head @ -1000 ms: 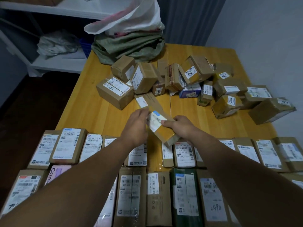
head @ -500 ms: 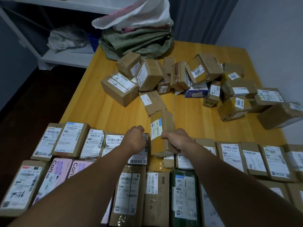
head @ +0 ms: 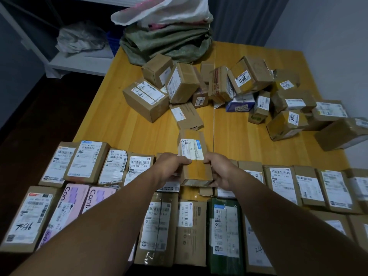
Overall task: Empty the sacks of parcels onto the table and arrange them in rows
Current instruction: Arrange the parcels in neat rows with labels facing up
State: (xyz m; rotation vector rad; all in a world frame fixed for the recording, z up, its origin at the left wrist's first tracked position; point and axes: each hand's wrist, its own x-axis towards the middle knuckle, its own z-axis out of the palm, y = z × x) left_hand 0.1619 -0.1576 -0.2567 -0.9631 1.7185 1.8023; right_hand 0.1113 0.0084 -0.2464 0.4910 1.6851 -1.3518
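Parcel (head: 192,150) between both hands (head: 169,169) (head: 221,172) (label up)

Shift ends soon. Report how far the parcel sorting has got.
Done: two rows of parcels lie label-up along the near edge of the table. In hand: left grip and right grip hold one brown parcel over the farther row. Left: the loose pile mid-table is unsorted; whether the slumped sacks are empty cannot be told.
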